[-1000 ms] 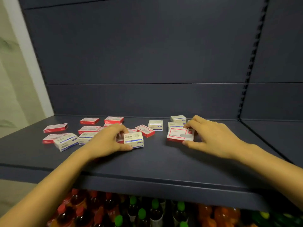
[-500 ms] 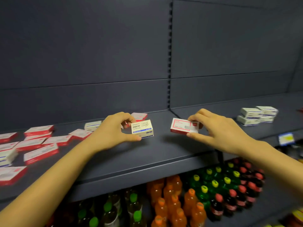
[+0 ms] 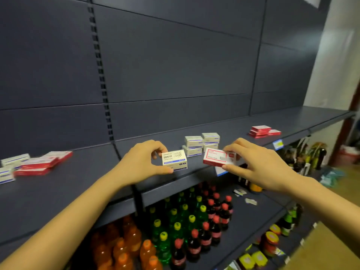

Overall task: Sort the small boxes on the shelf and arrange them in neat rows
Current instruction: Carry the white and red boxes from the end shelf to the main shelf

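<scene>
Fingers of my left hand pinch a white-and-blue box; my right hand pinches a red box, both just above the shelf front. I'd set the white one flush against the white stack behind, and carry the red one on to the far red stack.

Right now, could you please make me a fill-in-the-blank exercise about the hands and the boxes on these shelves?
1. The left hand holds the blue box, the right hand the ____ one.
2. The pile of red boxes lies far to the ____ of both hands.
3. On the lower shelf stand many ____.
Missing words: red; right; bottles.
</scene>
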`<state>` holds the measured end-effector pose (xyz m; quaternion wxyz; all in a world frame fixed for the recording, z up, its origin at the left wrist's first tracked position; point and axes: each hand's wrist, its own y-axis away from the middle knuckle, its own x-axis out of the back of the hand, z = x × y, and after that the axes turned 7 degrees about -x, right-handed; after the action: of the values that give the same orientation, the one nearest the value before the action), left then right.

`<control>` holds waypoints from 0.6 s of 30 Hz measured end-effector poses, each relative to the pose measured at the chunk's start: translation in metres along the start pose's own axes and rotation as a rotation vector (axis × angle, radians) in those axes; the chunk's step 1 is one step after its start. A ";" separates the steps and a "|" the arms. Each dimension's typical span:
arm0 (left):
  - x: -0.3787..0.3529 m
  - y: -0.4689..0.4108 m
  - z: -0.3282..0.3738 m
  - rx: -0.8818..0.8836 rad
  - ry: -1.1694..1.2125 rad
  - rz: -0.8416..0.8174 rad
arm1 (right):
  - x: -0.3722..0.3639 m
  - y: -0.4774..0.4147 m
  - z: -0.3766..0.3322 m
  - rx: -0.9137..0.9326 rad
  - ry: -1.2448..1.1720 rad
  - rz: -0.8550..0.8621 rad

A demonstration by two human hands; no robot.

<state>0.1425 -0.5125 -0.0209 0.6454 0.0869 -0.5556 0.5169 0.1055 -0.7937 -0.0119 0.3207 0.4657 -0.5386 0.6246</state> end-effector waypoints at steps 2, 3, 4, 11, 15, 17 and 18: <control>-0.023 -0.018 0.013 0.021 -0.012 0.005 | 0.000 0.001 0.030 -0.004 -0.012 0.008; -0.034 -0.026 0.017 0.039 -0.023 0.008 | 0.000 0.001 0.044 -0.009 -0.012 0.005; -0.044 -0.034 0.022 0.058 -0.033 0.013 | -0.001 0.001 0.056 -0.012 -0.005 -0.001; -0.091 -0.078 0.034 0.215 -0.097 0.084 | -0.014 -0.012 0.121 0.009 -0.005 -0.026; -0.107 -0.097 0.041 0.277 -0.130 0.110 | -0.024 -0.018 0.144 0.014 -0.037 -0.034; -0.116 -0.102 0.043 0.297 -0.156 0.101 | -0.028 -0.022 0.153 0.014 -0.057 -0.032; -0.121 -0.104 0.043 0.303 -0.175 0.099 | -0.030 -0.024 0.157 0.016 -0.067 -0.031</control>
<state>0.2130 -0.6579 -0.0543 0.5478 0.2003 -0.5292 0.6162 0.1752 -0.9383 -0.0328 0.3083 0.4971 -0.5370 0.6078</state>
